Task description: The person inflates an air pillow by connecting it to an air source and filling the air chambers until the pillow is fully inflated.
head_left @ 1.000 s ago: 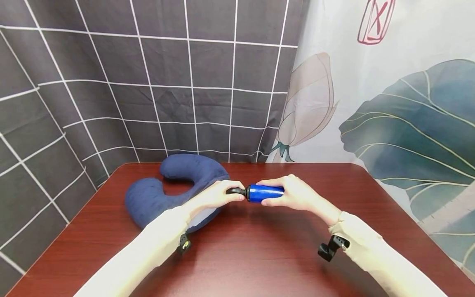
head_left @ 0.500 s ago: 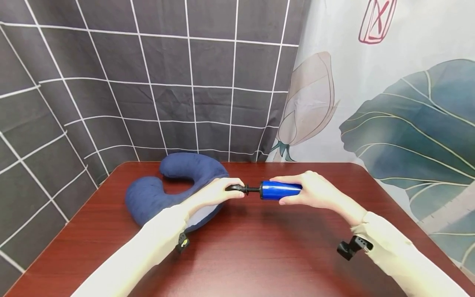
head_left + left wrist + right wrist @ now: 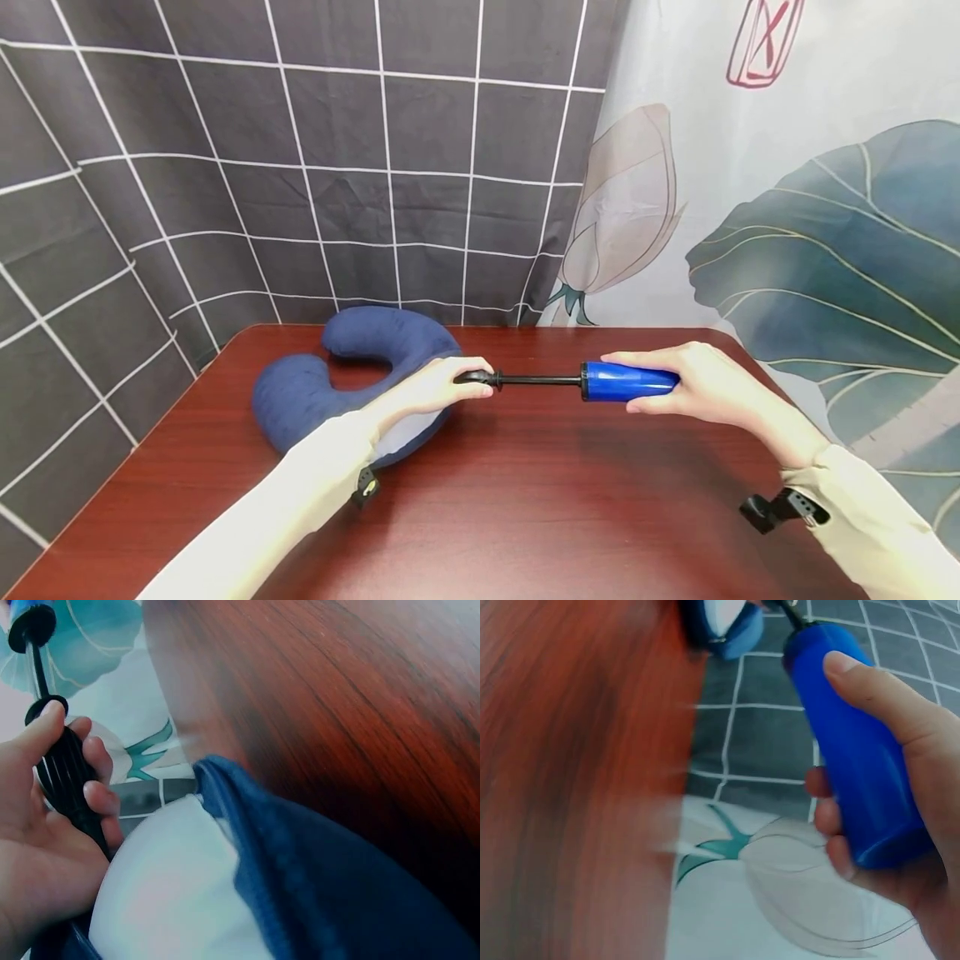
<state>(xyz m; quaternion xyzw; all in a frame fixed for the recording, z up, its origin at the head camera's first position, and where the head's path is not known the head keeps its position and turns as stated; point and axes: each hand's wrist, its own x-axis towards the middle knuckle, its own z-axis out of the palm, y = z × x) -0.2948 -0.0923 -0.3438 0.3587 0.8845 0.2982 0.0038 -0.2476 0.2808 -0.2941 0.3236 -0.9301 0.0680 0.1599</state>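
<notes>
A hand pump (image 3: 622, 381) with a blue barrel spans my two hands, level above the table. My left hand (image 3: 438, 385) grips its ribbed black end (image 3: 71, 776), thumb at the black collar, as the left wrist view shows. My right hand (image 3: 708, 383) wraps round the blue barrel (image 3: 855, 750), away to the right. A long stretch of black rod (image 3: 543, 380) shows between barrel and collar. Under and beside my left hand lies a navy U-shaped neck pillow (image 3: 405, 337) with a white panel (image 3: 172, 892). Whether the black end's tip touches the pillow is hidden.
A reddish-brown wooden table (image 3: 525, 517) carries the pillow on its left side. Behind it hangs a dark grey cloth with a white grid (image 3: 427, 208). A pale curtain with lotus prints (image 3: 630, 208) borders the right side.
My right hand has moved right with the blue barrel, drawing the black rod out from nearly hidden to long. My left hand and the neck pillow have stayed almost in place.
</notes>
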